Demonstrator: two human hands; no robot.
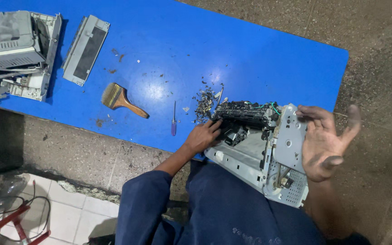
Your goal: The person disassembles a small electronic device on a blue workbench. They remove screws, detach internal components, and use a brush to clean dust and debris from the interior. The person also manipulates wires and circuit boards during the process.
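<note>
Two hands work on one stripped printer chassis that rests half on the near edge of the blue surface and half over the person's lap. The fingers of the left hand are curled and pushed into the black roller assembly at the top of the chassis, with the fingertips hidden among the parts, so whether they pinch anything cannot be told. The right hand is grimy, its fingers spread wide, the fingertips resting against the grey metal side plate while the palm stands open, gripping nothing. Green wires loop at the upper corner of the chassis.

Just beyond the left hand lies a small heap of dark debris and screws. A purple-handled screwdriver lies nearby on the surface, and a wooden-handled brush further left. At the far left sit a grey cover panel and another dismantled grey machine, well apart from the hands. Below the surface, red metal bars with a black cable stand on the tiled floor.
</note>
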